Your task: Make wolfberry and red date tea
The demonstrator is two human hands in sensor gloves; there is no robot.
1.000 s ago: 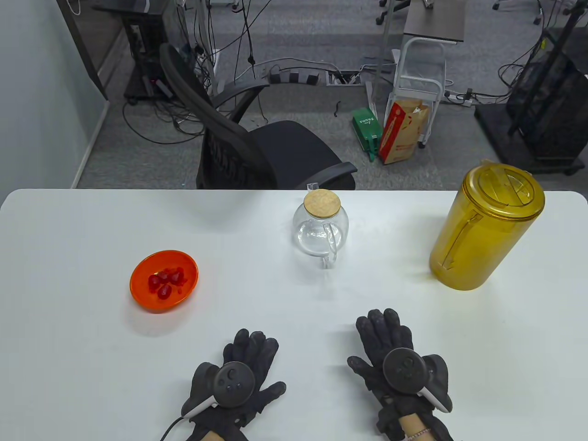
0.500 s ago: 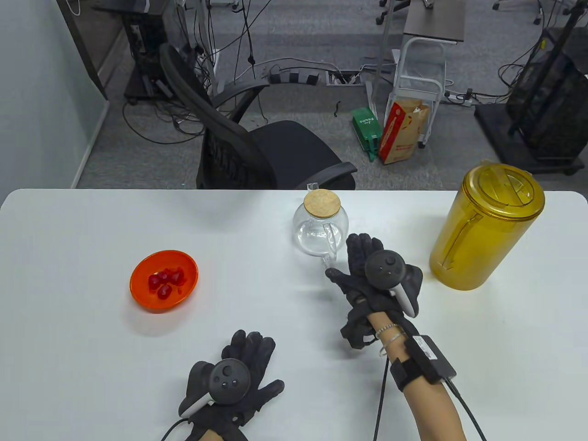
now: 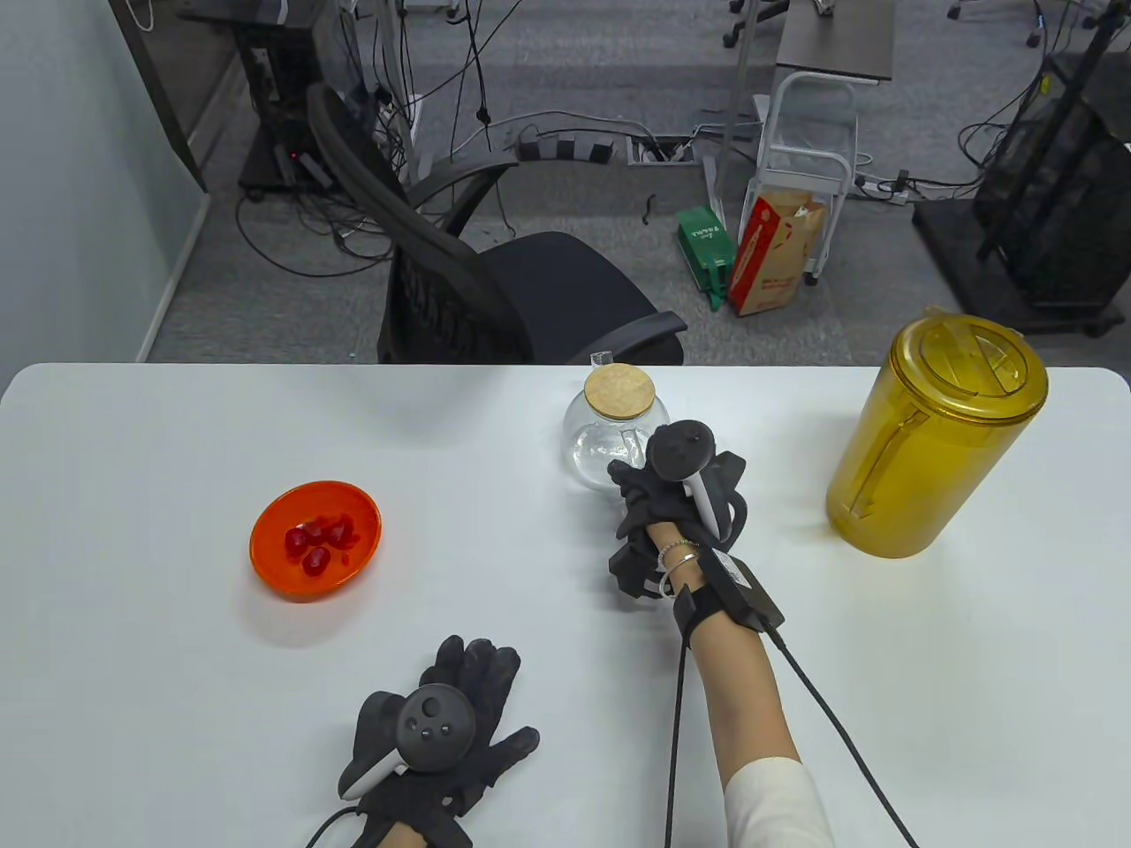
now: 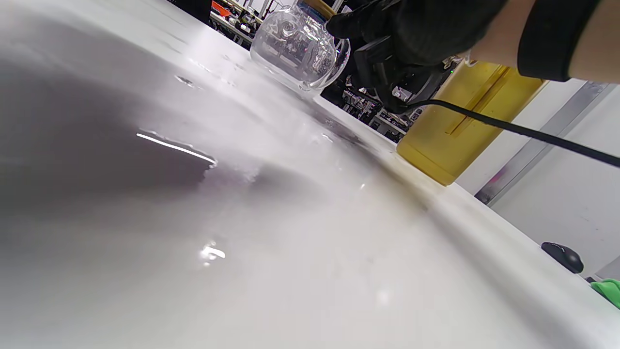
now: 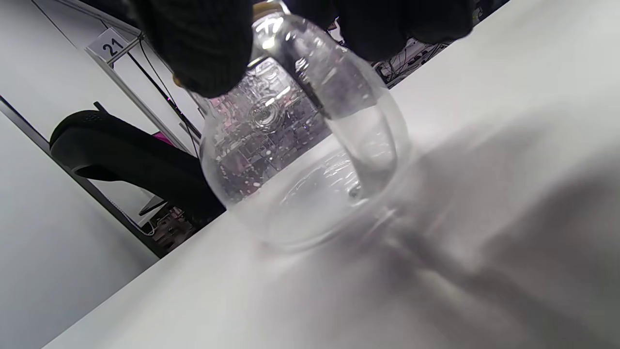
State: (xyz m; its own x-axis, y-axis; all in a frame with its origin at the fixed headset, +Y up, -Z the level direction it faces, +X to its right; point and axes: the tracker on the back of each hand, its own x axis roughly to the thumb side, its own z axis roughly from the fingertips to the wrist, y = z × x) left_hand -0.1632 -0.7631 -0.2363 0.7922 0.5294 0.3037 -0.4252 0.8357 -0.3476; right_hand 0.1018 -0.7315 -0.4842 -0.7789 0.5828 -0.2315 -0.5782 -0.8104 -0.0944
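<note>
A round glass teapot [image 3: 605,442] with a cork lid [image 3: 621,391] stands at the table's back middle, with a little clear water in it. My right hand [image 3: 634,475] reaches its handle. In the right wrist view the thumb [image 5: 208,53] and the fingers [image 5: 397,19] close around the glass handle of the teapot [image 5: 290,169], which stands on the table. An orange bowl [image 3: 353,565] at the left holds several red dates [image 3: 316,541]. My left hand [image 3: 477,680] rests flat on the table near the front edge, fingers spread and empty.
A tall amber-yellow lidded pitcher [image 3: 937,442] stands at the right; it also shows in the left wrist view [image 4: 460,111] behind the teapot [image 4: 300,48]. A black office chair [image 3: 495,291] stands behind the table's far edge.
My right hand has moved from the front of the table forward to the teapot and closed around its handle. My left hand has barely moved.
</note>
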